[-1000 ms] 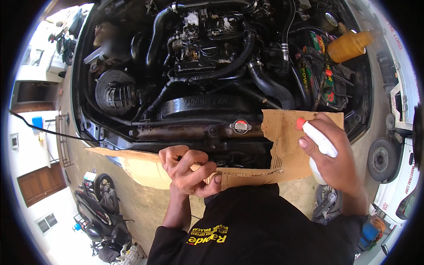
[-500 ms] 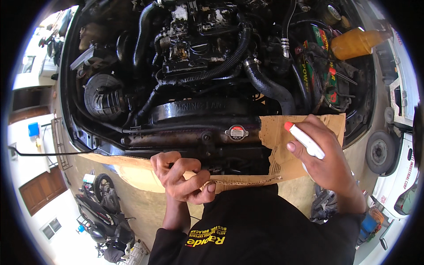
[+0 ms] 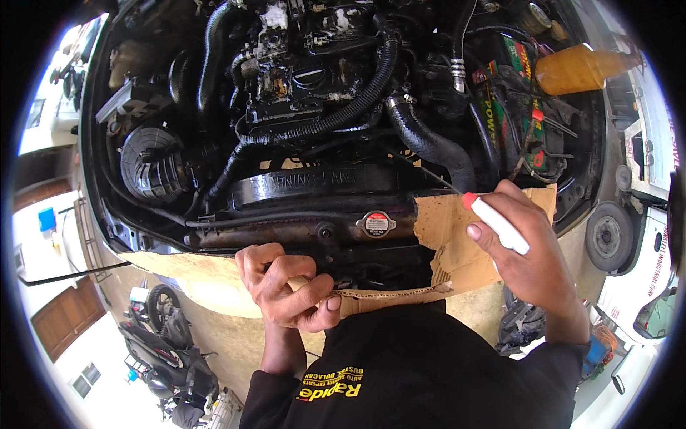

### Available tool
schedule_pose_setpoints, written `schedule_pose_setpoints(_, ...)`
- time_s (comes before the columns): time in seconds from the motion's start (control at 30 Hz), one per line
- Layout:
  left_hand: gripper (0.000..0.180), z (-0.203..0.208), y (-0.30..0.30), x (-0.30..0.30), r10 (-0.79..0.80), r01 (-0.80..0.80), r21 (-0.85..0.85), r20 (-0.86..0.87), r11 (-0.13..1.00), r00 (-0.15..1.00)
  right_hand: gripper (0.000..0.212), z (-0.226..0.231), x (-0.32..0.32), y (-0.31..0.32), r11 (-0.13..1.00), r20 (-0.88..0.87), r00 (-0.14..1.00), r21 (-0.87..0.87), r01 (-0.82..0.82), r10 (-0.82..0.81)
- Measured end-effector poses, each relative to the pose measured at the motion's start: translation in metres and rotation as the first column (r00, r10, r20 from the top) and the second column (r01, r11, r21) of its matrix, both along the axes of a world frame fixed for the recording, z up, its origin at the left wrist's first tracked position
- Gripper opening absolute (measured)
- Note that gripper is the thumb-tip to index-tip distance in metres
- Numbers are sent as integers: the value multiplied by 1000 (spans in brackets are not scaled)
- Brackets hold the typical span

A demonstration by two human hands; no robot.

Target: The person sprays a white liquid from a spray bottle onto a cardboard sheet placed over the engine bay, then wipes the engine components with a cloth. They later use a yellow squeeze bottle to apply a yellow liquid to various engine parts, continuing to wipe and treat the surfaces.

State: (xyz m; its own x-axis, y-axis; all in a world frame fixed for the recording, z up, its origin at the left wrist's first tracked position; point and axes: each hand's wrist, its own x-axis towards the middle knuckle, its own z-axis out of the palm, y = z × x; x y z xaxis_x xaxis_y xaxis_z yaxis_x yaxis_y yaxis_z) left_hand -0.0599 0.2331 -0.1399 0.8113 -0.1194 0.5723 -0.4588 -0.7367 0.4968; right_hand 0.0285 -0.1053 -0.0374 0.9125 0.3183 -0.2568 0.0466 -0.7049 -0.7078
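My left hand [image 3: 287, 286] is closed on the edge of a torn brown cardboard sheet [image 3: 464, 275], which stands along the front of the open engine bay. My right hand [image 3: 525, 250] grips a spray bottle by its white head [image 3: 500, 225] with a red nozzle; the bottle's body is mostly hidden. From the nozzle a thin pale line, apparently a jet of liquid, runs toward the black fan shroud [image 3: 314, 187]. Close to both hands lies the radiator [image 3: 286, 229] with its round metal radiator cap [image 3: 376, 224]. The engine [image 3: 307, 79] behind it looks wet and dark.
A battery [image 3: 511, 107] and an amber plastic bottle [image 3: 579, 69] are at the right of the bay. A corrugated air intake duct [image 3: 153, 161] sits at left. Beyond the car stand a motorcycle [image 3: 161, 350] and a white vehicle [image 3: 643, 279].
A thin line now comes from the spray bottle's red nozzle into the engine bay; it was not visible before. The view has shifted slightly, and both hands keep their grips.
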Motion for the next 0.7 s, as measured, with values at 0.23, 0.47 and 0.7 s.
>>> schedule_pose_setpoints(0.23,12,-3,2,6,-22,21,19,75,1000,997,30,3,-16,-7,990,71,991,94,106,-113)
schedule_pose_setpoints(0.47,11,-1,-1,16,-6,4,35,62,999,998,36,-9,-30,-31,967,171,964,187,172,-204)
schedule_pose_setpoints(0.7,13,-19,-8,38,90,-81,88,-104,993,990,36,-38,-47,-51,918,211,894,132,374,-395)
